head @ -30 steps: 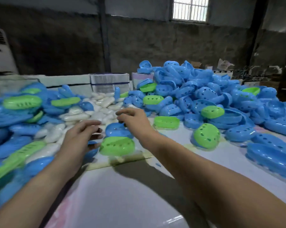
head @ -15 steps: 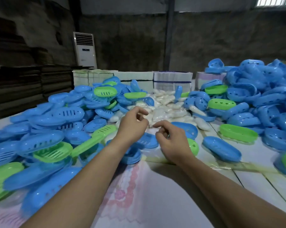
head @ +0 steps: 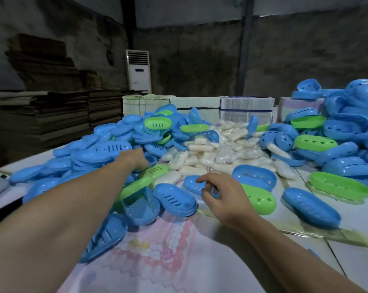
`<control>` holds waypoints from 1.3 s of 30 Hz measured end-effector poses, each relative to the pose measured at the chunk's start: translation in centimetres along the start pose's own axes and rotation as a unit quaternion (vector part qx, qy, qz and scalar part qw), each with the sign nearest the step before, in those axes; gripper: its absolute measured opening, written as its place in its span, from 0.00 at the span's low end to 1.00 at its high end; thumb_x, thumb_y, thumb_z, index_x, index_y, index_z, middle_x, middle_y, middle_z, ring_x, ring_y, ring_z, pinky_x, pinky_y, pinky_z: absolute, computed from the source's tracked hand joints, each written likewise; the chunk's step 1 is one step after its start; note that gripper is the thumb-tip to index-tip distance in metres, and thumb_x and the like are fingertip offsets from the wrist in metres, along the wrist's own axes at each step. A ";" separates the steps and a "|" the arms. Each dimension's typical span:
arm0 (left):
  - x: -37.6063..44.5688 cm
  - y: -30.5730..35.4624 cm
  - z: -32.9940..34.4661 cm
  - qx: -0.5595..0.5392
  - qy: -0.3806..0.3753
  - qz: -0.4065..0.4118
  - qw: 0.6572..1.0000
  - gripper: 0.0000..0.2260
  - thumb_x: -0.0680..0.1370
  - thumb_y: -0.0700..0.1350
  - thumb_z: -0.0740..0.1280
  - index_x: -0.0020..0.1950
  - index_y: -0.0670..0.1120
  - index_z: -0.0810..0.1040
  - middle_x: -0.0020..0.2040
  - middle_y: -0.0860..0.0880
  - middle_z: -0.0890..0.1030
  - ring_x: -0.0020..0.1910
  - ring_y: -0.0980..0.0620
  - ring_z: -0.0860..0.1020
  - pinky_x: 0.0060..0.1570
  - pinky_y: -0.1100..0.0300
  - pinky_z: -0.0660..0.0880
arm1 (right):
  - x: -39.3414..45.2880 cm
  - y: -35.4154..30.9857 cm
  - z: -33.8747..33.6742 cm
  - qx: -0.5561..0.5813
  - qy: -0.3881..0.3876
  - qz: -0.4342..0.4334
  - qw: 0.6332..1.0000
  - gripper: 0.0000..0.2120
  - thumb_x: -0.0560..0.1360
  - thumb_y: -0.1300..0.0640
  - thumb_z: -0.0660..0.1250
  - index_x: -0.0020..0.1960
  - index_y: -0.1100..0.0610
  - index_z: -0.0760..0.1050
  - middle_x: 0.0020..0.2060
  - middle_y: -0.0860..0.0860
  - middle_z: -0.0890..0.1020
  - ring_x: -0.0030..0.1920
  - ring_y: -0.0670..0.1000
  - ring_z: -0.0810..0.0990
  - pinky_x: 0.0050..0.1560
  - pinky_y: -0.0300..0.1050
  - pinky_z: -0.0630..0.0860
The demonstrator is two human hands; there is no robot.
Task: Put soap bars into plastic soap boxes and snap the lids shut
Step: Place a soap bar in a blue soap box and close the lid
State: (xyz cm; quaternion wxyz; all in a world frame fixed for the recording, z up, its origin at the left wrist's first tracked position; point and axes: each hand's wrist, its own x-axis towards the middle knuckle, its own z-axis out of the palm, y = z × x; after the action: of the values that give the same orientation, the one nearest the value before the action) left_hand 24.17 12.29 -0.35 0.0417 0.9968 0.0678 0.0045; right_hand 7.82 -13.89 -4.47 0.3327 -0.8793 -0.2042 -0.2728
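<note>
The left hand (head: 137, 160), left of centre, is reaching into the heap of blue box parts (head: 106, 149); its fingers are hidden among them, so whether it is grasping anything cannot be told. The right hand (head: 220, 193), at centre, is hovering with fingers loosely curled, holding nothing, just over a blue slotted lid (head: 192, 185). The white soap bars (head: 217, 149) are lying piled above centre, between the heaps. A green box (head: 257, 198) is sitting just right of the right hand.
</note>
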 end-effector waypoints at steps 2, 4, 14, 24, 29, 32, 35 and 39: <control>0.5 0.1 0.0 -0.022 -0.003 -0.006 1.000 0.32 0.79 0.57 0.68 0.76 0.43 0.62 0.71 0.40 0.73 0.67 0.39 0.73 0.65 0.47 0.72 | 0.0 0.2 0.0 0.002 -0.001 0.005 1.000 0.13 0.73 0.61 0.68 0.54 0.47 0.80 0.37 0.42 0.77 0.43 0.42 0.71 0.48 0.43 0.71; 0.7 0.0 -0.3 -0.049 -0.019 -0.024 0.998 0.37 0.77 0.59 0.72 0.77 0.42 0.62 0.72 0.40 0.72 0.68 0.40 0.73 0.65 0.47 0.72 | 0.0 0.4 0.0 0.008 -0.001 0.013 1.000 0.13 0.73 0.62 0.68 0.53 0.47 0.80 0.36 0.42 0.77 0.42 0.44 0.72 0.48 0.45 0.71; 0.7 -0.9 -1.4 -0.220 -0.040 -0.036 0.974 0.13 0.76 0.36 0.72 0.60 0.37 0.76 0.47 0.38 0.76 0.43 0.41 0.77 0.42 0.52 0.75 | 0.1 0.8 0.0 0.021 0.006 0.039 0.999 0.14 0.73 0.63 0.69 0.52 0.46 0.80 0.36 0.40 0.76 0.41 0.39 0.72 0.45 0.37 0.67; -9.9 9.6 -5.1 -0.819 -0.155 0.028 0.552 0.14 0.78 0.26 0.54 0.52 0.39 0.75 0.54 0.38 0.78 0.48 0.40 0.80 0.39 0.51 0.85 | 0.6 1.3 -0.6 0.004 0.080 0.090 0.993 0.14 0.71 0.66 0.69 0.51 0.50 0.81 0.35 0.40 0.76 0.42 0.45 0.72 0.45 0.39 0.66; -13.7 12.6 -1.9 -0.908 -0.288 -0.003 0.305 0.19 0.76 0.25 0.51 0.61 0.32 0.75 0.60 0.32 0.78 0.59 0.31 0.79 0.54 0.42 0.82 | 0.5 1.6 -1.3 0.003 0.128 0.104 0.986 0.11 0.69 0.59 0.64 0.48 0.48 0.81 0.36 0.40 0.77 0.42 0.43 0.74 0.44 0.32 0.65; -14.3 13.0 -0.6 -0.901 -0.325 0.021 0.286 0.23 0.72 0.26 0.56 0.66 0.34 0.75 0.59 0.31 0.79 0.62 0.32 0.78 0.49 0.39 0.82 | 0.7 1.9 -1.7 -0.003 0.139 0.100 0.985 0.08 0.67 0.57 0.61 0.41 0.45 0.75 0.33 0.42 0.76 0.40 0.43 0.73 0.42 0.30 0.64; -13.9 12.5 -0.3 -0.903 -0.325 0.040 0.277 0.21 0.71 0.36 0.67 0.64 0.36 0.77 0.59 0.32 0.80 0.62 0.33 0.79 0.49 0.43 0.83 | 0.9 1.9 -1.6 -0.015 0.142 0.099 0.985 0.08 0.67 0.58 0.62 0.41 0.49 0.78 0.34 0.43 0.77 0.40 0.45 0.73 0.42 0.29 0.65; -12.8 11.8 -0.5 -0.898 -0.300 0.035 0.319 0.21 0.83 0.56 0.60 0.55 0.40 0.81 0.48 0.38 0.83 0.49 0.38 0.80 0.46 0.51 0.76 | 1.3 1.8 -1.7 0.018 0.158 0.125 0.979 0.10 0.68 0.58 0.62 0.42 0.46 0.79 0.34 0.40 0.79 0.40 0.44 0.76 0.42 0.34 0.69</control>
State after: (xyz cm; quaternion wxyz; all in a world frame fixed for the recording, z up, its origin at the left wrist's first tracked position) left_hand 13.05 -1.08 1.07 0.9288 0.2847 -0.0302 -0.2353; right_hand 9.22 -16.11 -3.41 0.4081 -0.8376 -0.0421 -0.3606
